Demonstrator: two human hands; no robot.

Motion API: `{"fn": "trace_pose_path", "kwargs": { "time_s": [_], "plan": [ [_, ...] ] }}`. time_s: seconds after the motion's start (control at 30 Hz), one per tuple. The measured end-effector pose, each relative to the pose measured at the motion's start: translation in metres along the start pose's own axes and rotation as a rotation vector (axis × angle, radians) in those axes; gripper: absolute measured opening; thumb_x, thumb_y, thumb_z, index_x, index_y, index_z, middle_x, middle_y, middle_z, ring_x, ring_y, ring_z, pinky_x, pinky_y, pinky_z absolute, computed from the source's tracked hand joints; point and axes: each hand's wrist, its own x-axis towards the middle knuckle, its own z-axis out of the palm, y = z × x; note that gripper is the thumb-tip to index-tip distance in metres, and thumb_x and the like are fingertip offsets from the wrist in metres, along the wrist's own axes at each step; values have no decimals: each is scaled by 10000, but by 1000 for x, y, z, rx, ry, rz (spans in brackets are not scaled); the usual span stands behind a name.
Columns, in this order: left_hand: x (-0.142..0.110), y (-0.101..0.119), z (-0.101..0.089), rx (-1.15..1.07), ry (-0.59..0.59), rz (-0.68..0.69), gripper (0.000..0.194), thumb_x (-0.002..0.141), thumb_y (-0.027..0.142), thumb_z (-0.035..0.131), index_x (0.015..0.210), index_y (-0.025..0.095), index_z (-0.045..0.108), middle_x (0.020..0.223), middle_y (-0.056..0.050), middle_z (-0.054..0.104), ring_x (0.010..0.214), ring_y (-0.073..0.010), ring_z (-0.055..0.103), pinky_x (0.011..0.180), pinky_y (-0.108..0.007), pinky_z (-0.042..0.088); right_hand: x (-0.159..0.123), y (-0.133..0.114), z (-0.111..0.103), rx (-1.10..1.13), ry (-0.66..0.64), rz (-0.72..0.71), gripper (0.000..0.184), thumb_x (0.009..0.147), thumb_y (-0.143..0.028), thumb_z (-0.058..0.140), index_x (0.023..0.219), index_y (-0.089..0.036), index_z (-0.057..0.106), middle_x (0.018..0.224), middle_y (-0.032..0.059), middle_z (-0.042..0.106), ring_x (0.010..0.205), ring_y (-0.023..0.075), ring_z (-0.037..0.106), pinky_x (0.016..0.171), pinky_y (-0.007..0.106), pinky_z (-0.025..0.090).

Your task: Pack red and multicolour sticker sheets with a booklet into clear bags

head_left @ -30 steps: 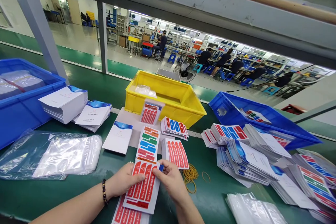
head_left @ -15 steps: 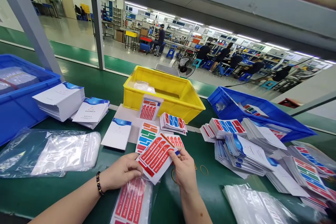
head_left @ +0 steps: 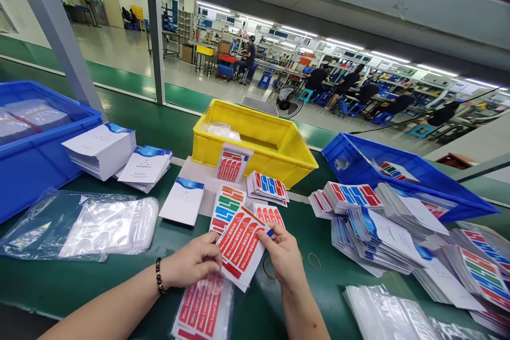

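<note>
Both my hands hold a white sheet of red label stickers (head_left: 240,247) just above the green table. My left hand (head_left: 195,263), with a bead bracelet on the wrist, pinches its lower left edge. My right hand (head_left: 283,254) pinches its right edge. Under my hands lies a clear bag with red sticker sheets (head_left: 203,308) in it. Just beyond are a multicoloured sticker sheet (head_left: 225,207), a stack of red sheets (head_left: 271,215) and a stack of blue-and-red sheets (head_left: 268,187).
A yellow bin (head_left: 255,143) stands behind the stickers, a blue bin (head_left: 24,159) at far left, another blue bin (head_left: 402,175) at right. White booklets (head_left: 101,149), clear bags (head_left: 99,226), spread piles of booklets and sheets (head_left: 382,228) and rubber bands (head_left: 313,260) lie around. People work far behind.
The sticker sheet rose off the bagged sheets and turned from upright to slanting, its top now to the right. My right hand moved up and right with it; my left stayed at its lower edge.
</note>
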Motion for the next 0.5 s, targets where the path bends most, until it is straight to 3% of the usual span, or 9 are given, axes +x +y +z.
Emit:
{"fn": "trace_pose_path", "kwargs": {
  "time_s": [0.1,0.23,0.3,0.37,0.43,0.5],
  "plan": [
    [1,0,2,-3,43,-15,101,748,185,543,664,167,597,882,-26,495,839,-162,499,779,-261,417,-2,2,8,-58,-97,23,367,628,-447,731,821,-170,587,655,24,657,569,181,615,554,290,493],
    [2,-1,4,-80,187,-38,117,755,227,550,665,165,591,899,-36,509,860,-175,499,805,-285,415,-11,8,17,-166,-125,-10,443,696,-448,668,1056,-208,572,851,60,667,694,202,621,646,320,494],
    [3,-1,6,-130,263,-52,112,751,236,554,675,164,595,915,-40,501,880,-181,497,812,-290,410,-16,7,19,-332,-187,-86,262,729,-408,640,903,-212,658,902,71,645,784,213,604,721,325,473],
    [3,-3,8,-172,315,-66,101,748,239,556,695,167,600,944,-43,492,896,-182,495,802,-286,408,-19,4,20,-457,-341,-149,162,737,-361,635,727,-212,697,962,71,611,904,229,568,806,325,436],
    [3,-4,9,-216,354,-68,113,750,255,557,692,166,598,952,-46,487,898,-182,495,793,-283,409,-20,0,20,-486,-501,-145,124,720,-328,651,725,-219,709,983,61,588,935,227,547,813,310,422],
    [4,-6,9,-270,382,-72,122,743,272,573,689,163,590,918,-40,501,878,-176,503,794,-285,408,-20,0,21,-482,-544,-90,122,717,-302,647,776,-214,708,891,47,599,824,201,562,727,286,432]
  ]
}}
